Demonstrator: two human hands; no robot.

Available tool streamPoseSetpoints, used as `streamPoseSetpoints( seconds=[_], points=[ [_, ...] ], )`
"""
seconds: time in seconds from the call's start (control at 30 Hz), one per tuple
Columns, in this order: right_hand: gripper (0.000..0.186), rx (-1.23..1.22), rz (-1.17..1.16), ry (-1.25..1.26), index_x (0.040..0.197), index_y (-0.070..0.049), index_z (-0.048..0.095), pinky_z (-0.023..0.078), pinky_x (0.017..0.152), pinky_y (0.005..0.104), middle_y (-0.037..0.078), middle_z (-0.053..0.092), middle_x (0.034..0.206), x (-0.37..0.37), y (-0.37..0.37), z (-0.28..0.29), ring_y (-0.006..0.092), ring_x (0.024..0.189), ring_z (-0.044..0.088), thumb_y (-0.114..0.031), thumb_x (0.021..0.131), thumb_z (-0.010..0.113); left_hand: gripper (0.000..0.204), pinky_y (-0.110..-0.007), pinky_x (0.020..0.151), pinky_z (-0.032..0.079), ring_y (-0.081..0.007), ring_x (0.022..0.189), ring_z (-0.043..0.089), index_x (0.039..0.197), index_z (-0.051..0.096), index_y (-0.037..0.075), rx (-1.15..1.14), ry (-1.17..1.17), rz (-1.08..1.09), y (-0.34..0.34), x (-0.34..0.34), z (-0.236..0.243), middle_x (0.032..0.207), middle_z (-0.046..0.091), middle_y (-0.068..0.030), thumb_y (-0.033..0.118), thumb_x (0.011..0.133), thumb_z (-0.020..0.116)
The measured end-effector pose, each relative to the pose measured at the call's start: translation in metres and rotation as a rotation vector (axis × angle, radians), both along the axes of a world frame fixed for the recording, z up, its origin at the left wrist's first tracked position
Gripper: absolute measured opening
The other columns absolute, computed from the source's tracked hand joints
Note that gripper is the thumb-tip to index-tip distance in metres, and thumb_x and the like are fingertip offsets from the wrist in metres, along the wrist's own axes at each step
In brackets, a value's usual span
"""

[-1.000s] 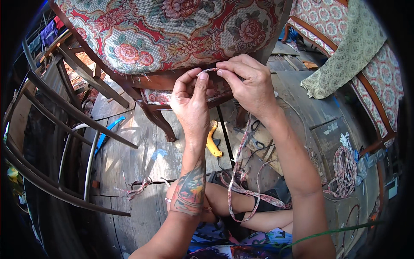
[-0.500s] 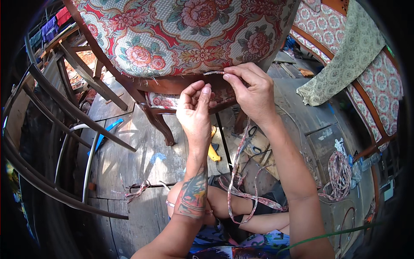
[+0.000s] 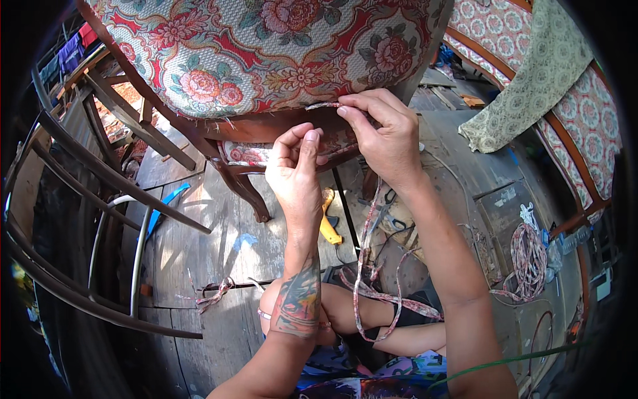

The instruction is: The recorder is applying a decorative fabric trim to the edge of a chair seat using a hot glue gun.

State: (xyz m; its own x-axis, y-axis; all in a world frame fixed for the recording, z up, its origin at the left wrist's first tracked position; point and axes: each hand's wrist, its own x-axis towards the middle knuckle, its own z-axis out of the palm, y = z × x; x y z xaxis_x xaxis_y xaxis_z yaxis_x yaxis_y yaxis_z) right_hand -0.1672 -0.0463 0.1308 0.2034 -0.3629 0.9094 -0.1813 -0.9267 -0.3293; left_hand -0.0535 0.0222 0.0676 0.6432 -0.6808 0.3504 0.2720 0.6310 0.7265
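Look, the right hand (image 3: 384, 133) pinches the patterned cord (image 3: 324, 105) near its end, right by the floral chair's (image 3: 299, 76) lower back edge! Before the chair, the left hand (image 3: 294, 163) curls loosely, thumb contact impossible to tell.

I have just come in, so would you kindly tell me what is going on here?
The seated person's right hand pinches a patterned cord near its tip, close to the lower edge of a floral chair back. The left hand hovers to its left, loosely curled, with nothing visible in it. The cord hangs down in loose loops. A yellow tool lies on the floor.
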Motion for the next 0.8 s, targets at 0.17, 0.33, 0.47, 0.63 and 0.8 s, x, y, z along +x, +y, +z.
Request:
streamPoseSetpoints(
  seconds=[0.17,0.33,0.47,0.63,0.8],
  points=[
    [0.006,-0.013,0.005,-0.04,0.09,0.0,0.074,0.056,0.07,0.0347,0.011,0.073,0.087,-0.001,-0.003,-0.003,0.0258,0.079,0.071,0.0,0.085,0.076,0.025,-0.023,0.072,0.055,-0.0122,0.089,0.069,0.119,0.063,-0.003,0.019,0.008,0.013,0.0,-0.001,0.001,0.105,0.072,-0.0108,0.009,0.099,0.07],
    [0.008,-0.028,0.009,-0.071,0.09,-0.001,0.072,0.056,0.068,0.035,0.011,0.072,0.086,0.003,-0.007,-0.006,0.0259,0.078,0.071,-0.001,0.084,0.077,0.024,-0.021,0.069,0.053,-0.0077,0.081,0.066,0.118,0.066,-0.002,0.04,-0.013,0.061,0.002,0.001,0.004,0.103,0.074,-0.0086,0.013,0.099,0.07],
    [0.01,-0.081,-0.003,-0.08,0.089,-0.001,0.071,0.056,0.067,0.0347,0.01,0.071,0.085,0.003,-0.01,-0.008,0.0256,0.077,0.07,-0.001,0.083,0.078,0.024,-0.021,0.069,0.054,-0.0079,0.082,0.067,0.118,0.066,-0.002,0.033,-0.036,0.06,0.001,0.001,0.002,0.102,0.074,-0.0083,0.013,0.099,0.07],
    [0.01,-0.104,-0.001,-0.082,0.092,0.001,0.073,0.055,0.067,0.0305,0.011,0.073,0.086,0.002,-0.014,-0.01,0.0201,0.076,0.071,0.001,0.083,0.078,0.024,-0.023,0.07,0.056,-0.0129,0.085,0.069,0.118,0.064,-0.001,0.021,-0.02,0.034,-0.002,0.003,-0.002,0.104,0.072,-0.0105,0.011,0.098,0.071],
    [0.011,-0.109,0.003,-0.121,0.088,-0.002,0.071,0.056,0.066,0.0345,0.009,0.071,0.084,0.006,-0.017,-0.013,0.0257,0.077,0.07,-0.001,0.081,0.08,0.024,-0.023,0.071,0.057,-0.0129,0.086,0.069,0.119,0.064,-0.001,0.025,-0.023,0.036,-0.002,0.003,-0.003,0.104,0.072,-0.0102,0.012,0.099,0.07]
  ],
)
